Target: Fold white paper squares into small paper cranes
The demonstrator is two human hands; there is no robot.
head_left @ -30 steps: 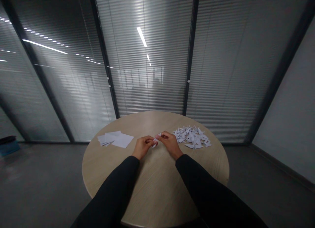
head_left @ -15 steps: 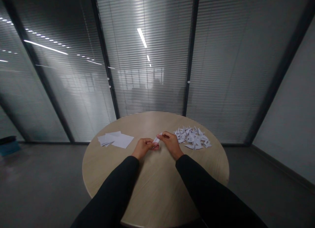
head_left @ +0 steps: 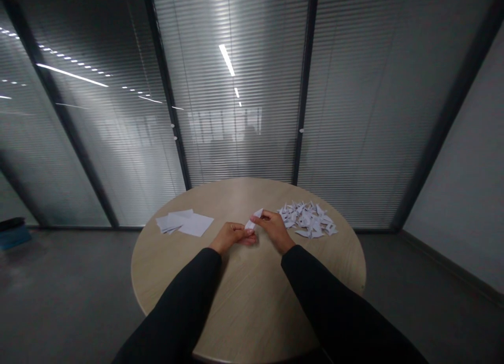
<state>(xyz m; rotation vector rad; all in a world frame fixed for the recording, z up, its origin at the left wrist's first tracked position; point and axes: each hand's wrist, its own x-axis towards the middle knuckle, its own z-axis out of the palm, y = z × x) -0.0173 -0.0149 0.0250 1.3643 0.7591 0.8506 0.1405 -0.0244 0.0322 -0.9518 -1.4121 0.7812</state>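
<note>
Above the middle of the round wooden table (head_left: 252, 290), both of my hands hold one small folded piece of white paper (head_left: 252, 224). My left hand (head_left: 233, 235) pinches its lower left end between thumb and fingers. The upper right part is gripped by my right hand (head_left: 274, 228), and a pointed tip shows beyond the fingers. Fingers cover part of the paper, so its full shape is hidden. Just right of my right hand lies a heap of small folded white paper pieces (head_left: 309, 220). Flat white paper sheets (head_left: 196, 225) lie overlapping to the left.
Glass partitions with blinds (head_left: 244, 154) and dark frames stand behind the table's far edge. A blue bin (head_left: 14, 235) with a dark top sits on the floor at far left. A plain wall (head_left: 464, 170) rises at the right.
More of the folded paper's pointed upper tip shows now beside my right fingers. My left hand's fingers have shifted slightly under the paper. The sheets and the heap look the same.
</note>
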